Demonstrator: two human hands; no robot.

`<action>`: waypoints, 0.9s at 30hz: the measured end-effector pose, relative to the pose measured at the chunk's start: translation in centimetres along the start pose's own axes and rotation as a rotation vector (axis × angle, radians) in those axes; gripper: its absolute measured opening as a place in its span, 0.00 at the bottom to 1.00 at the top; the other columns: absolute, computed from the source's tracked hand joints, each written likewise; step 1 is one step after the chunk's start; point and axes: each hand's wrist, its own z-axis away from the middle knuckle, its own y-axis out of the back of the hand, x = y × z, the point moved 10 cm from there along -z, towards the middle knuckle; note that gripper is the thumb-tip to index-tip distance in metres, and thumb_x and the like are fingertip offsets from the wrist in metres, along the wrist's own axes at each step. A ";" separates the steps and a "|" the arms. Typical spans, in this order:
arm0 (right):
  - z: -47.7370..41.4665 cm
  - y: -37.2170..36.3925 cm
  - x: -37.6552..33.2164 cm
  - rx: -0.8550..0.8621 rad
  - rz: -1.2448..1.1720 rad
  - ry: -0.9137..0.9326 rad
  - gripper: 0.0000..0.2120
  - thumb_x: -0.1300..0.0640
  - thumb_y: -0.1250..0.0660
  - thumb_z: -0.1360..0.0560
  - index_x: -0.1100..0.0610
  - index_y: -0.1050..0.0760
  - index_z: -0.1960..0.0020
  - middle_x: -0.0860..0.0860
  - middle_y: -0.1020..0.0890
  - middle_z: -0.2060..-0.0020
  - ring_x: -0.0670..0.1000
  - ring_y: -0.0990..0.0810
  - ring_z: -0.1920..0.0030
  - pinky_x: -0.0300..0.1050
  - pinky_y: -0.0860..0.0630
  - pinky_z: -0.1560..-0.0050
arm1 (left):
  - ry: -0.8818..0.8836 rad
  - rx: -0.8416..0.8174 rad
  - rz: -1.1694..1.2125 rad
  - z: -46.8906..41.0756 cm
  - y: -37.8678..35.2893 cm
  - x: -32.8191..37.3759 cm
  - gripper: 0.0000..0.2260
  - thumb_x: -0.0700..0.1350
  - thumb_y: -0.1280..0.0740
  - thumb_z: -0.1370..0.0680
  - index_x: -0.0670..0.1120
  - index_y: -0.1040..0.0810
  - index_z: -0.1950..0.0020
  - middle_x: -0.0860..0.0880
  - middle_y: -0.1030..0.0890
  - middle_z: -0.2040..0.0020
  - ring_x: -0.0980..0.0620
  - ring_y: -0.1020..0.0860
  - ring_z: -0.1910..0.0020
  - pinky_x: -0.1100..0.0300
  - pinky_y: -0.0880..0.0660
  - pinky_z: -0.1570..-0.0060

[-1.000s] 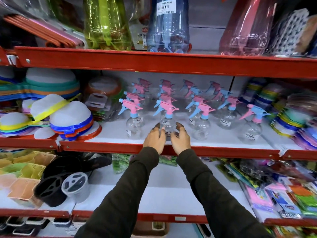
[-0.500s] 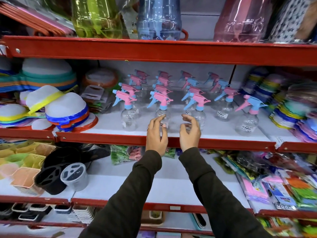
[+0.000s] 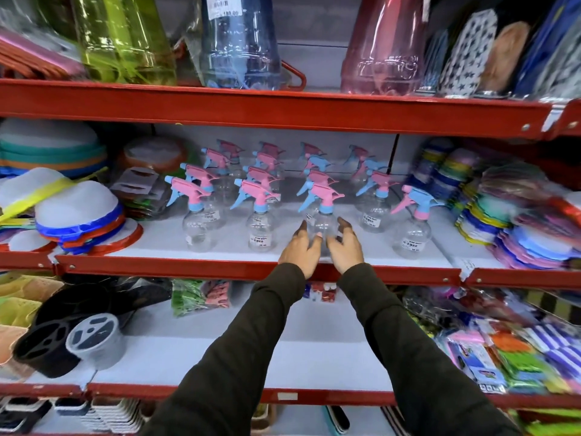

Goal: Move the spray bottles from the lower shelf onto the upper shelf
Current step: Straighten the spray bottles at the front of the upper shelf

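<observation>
Several clear spray bottles with pink and blue trigger heads stand in rows on the white middle shelf [image 3: 352, 247]. My left hand [image 3: 300, 251] and my right hand [image 3: 345, 248] cup the front bottle of the third row [image 3: 321, 220] from either side. Fingertips and thumbs touch its round body. That bottle stands upright on the shelf near the red front edge. Other front bottles stand at the left [image 3: 196, 226], centre-left [image 3: 259, 229] and far right [image 3: 412, 236]. The shelf below [image 3: 314, 347] shows a bare white stretch under my sleeves.
Tall green [image 3: 125, 39], blue [image 3: 239, 42] and pink [image 3: 386, 45] plastic bottles fill the top shelf above a red rail [image 3: 283, 105]. Stacked lids [image 3: 78, 215] sit left of the sprayers, colourful stacks [image 3: 515, 221] right. Black and grey holders [image 3: 66, 344] lie lower left.
Both hands have shifted right, from the second row's front bottle to the third row's front bottle, and now cup it. The view has also moved closer and rightward.
</observation>
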 end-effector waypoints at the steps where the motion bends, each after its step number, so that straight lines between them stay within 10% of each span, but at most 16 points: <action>1: -0.1 0.0 0.3 -0.014 0.001 0.004 0.28 0.60 0.37 0.23 0.56 0.37 0.24 0.59 0.27 0.29 0.60 0.28 0.30 0.57 0.30 0.28 | 0.004 -0.002 -0.018 -0.1 -0.2 0.0 0.25 0.52 0.46 0.15 0.46 0.44 0.20 0.42 0.37 0.21 0.43 0.35 0.25 0.54 0.39 0.27; 17: 1.3 1.7 0.1 0.004 0.030 0.047 0.23 0.59 0.35 0.23 0.54 0.33 0.29 0.58 0.28 0.33 0.58 0.23 0.37 0.53 0.26 0.32 | 0.013 0.076 -0.038 -0.2 -0.6 -0.4 0.22 0.51 0.43 0.17 0.44 0.34 0.25 0.40 0.29 0.26 0.43 0.29 0.30 0.53 0.33 0.31; 21: 2.1 3.1 -0.5 0.066 -0.013 0.115 0.20 0.63 0.35 0.23 0.54 0.32 0.32 0.56 0.30 0.34 0.55 0.24 0.42 0.51 0.27 0.33 | -0.041 0.223 -0.081 0.7 -0.4 0.0 0.27 0.50 0.41 0.17 0.45 0.44 0.20 0.42 0.38 0.21 0.43 0.41 0.22 0.50 0.42 0.23; 27: 3.0 7.0 -0.2 0.165 -0.039 0.218 0.18 0.68 0.38 0.25 0.56 0.27 0.37 0.52 0.29 0.41 0.53 0.25 0.49 0.51 0.25 0.39 | -0.237 0.466 -0.066 3.0 -1.1 2.2 0.21 0.46 0.40 0.20 0.47 0.32 0.27 0.46 0.29 0.30 0.49 0.34 0.31 0.55 0.35 0.31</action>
